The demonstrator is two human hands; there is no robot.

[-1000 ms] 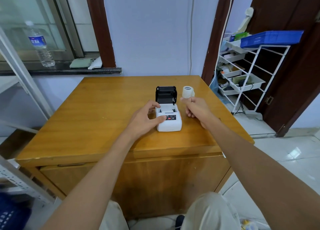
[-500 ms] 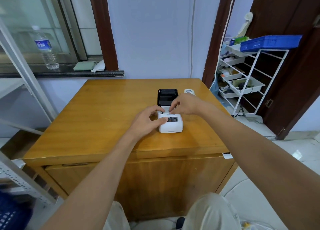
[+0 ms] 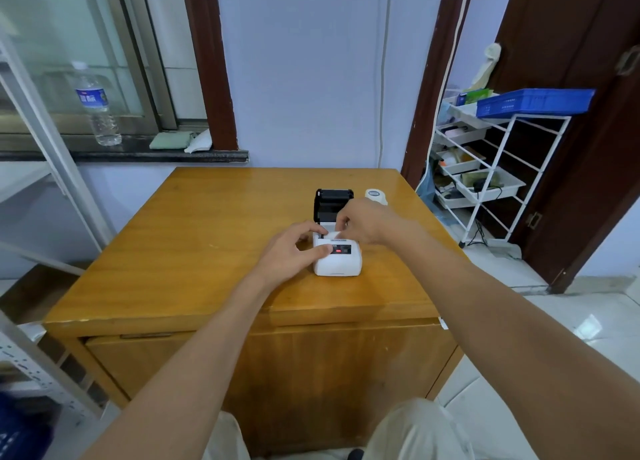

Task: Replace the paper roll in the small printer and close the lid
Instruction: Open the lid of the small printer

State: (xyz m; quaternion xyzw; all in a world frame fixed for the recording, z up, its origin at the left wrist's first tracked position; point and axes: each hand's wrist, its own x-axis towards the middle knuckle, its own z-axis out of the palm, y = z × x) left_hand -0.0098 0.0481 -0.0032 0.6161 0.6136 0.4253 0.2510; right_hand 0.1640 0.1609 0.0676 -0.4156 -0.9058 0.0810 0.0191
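Observation:
A small white printer point(image 3: 341, 263) sits on the wooden table point(image 3: 207, 237), its black lid point(image 3: 333, 201) standing open at the back. My left hand point(image 3: 289, 251) grips the printer's left side, thumb on the front button panel. My right hand point(image 3: 363, 220) reaches into the open paper bay from the right, its fingertips pinched on a white paper roll point(image 3: 333, 235) there. Most of the bay is hidden by my fingers. Another white paper roll point(image 3: 375, 195) stands on end on the table just behind my right hand.
A white wire rack point(image 3: 498, 182) with trays and a blue basket point(image 3: 533, 101) stands right of the table by a dark door. A water bottle point(image 3: 97, 106) is on the window ledge at left. A grey metal shelf frame point(image 3: 45, 140) stands to the left.
My right hand let go of the roll that now stands on the table and moved left into the printer's open bay. The left hand stayed on the printer.

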